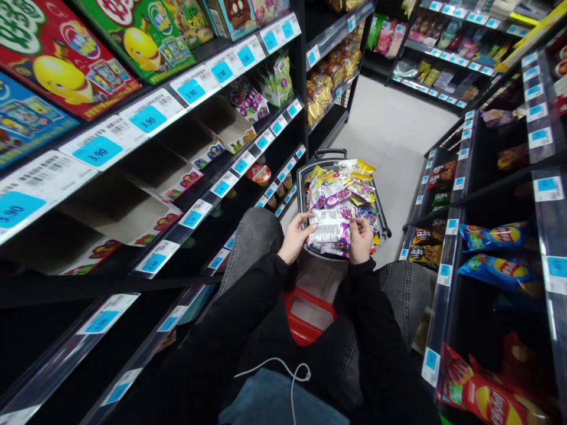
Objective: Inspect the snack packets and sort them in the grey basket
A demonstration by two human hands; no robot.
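Observation:
Between my two hands is a small white and purple candy packet (330, 225), its printed back side facing up. My left hand (296, 237) pinches its left edge, and my right hand (362, 239) has its fingers closed on the right edge. Right under it stands a dark shopping basket (302, 177), heaped with purple, yellow and blue snack packets (336, 190). The packet hides the near part of the heap. The basket's handle (330, 154) sticks up at the far end.
Shelves with blue price tags (148, 120) run close on my left, holding cardboard display trays (119, 206) and boxed snacks (66, 65). On my right, shelves carry chip bags (494, 236). Below my arms is a red stool (305, 324). Pale floor (390, 118) stretches beyond the basket.

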